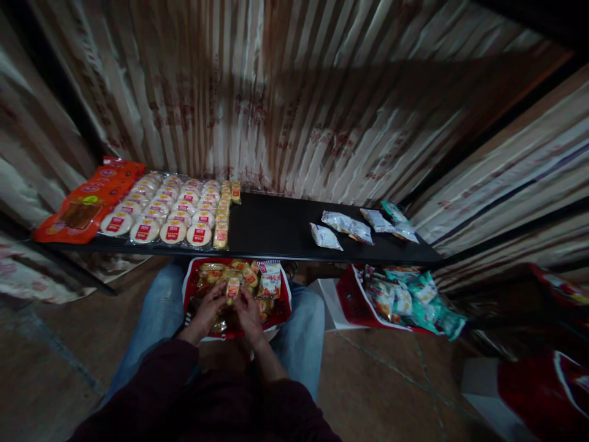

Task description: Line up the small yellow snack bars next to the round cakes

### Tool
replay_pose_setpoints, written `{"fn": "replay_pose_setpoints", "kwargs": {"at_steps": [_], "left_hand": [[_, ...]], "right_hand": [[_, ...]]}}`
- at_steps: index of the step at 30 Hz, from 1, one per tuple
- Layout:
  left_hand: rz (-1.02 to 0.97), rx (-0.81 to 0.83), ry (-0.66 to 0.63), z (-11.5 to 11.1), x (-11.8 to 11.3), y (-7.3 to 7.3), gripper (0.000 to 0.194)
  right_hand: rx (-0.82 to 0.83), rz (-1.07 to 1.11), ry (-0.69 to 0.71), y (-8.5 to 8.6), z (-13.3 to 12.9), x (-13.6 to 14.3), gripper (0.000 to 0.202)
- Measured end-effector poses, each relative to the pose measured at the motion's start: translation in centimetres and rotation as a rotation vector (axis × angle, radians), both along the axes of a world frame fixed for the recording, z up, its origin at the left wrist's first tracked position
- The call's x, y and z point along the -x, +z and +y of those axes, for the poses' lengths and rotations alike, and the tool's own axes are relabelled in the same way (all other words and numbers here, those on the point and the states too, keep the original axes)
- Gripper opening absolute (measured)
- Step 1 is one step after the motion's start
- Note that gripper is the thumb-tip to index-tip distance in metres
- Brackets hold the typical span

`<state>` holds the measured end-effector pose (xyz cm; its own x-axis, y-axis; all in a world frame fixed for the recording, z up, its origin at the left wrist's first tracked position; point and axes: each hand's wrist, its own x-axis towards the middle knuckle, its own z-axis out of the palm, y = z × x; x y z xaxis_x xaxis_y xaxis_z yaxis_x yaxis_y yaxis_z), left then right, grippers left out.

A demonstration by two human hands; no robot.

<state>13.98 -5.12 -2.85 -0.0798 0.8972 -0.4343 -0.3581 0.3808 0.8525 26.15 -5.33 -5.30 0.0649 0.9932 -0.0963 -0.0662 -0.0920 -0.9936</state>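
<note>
Between my knees stands a red basket (286, 307) filled with small yellow packaged snacks and a white packet (270, 281). Above it, my left hand (209, 312) and my right hand (250, 312) hold one small yellow snack pack (232, 287) between their fingers, its red and white label facing up. On the black shelf (271, 224) in front, round white packaged crackers (172, 231) lie in overlapping rows at the left. A column of yellow snack packs (221, 227) runs along their right side.
An orange bag (89, 202) lies at the shelf's left end, and several small white and green packets (338, 221) at its right. Another red basket (352, 298) with green and white packets stands on the floor at right. Striped sheeting (257, 92) hangs behind the shelf.
</note>
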Motion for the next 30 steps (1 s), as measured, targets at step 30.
{"fn": "replay_pose_setpoints", "kwargs": {"at_steps": [30], "left_hand": [[0.293, -0.388, -0.042, 9.3, -3.8, 8.6, 0.028]], "right_hand": [[-0.262, -0.199, -0.058, 9.9, 7.9, -2.9, 0.033]]}}
